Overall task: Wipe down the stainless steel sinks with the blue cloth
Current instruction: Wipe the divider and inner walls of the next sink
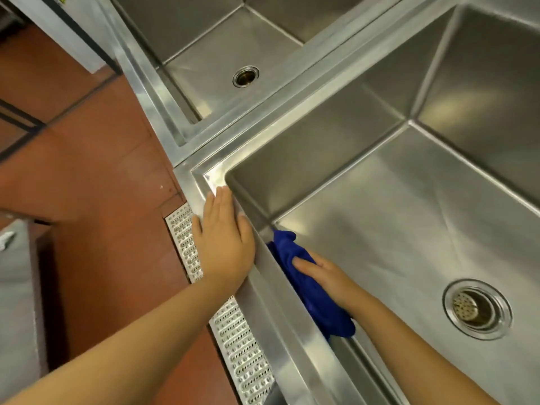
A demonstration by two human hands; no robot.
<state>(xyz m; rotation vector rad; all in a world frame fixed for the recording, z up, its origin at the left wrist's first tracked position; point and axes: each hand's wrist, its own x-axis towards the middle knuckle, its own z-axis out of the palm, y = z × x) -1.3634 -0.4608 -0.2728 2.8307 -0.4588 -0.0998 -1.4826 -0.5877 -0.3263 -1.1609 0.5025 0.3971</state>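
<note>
My right grip presses the blue cloth flat-fingered against the near sink's front inner wall. The cloth's long axis runs along that wall, far end almost in the left corner. Left grip lies spread on the rim, holding nothing.

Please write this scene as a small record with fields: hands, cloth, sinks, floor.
left hand: flat on the rim of the near sink, near its corner
right hand: presses the blue cloth against that sink's front inner wall
far sink: no hand in it
drains: near drain with strainer; far drain
floor: perforated metal grate along the sinks
</note>
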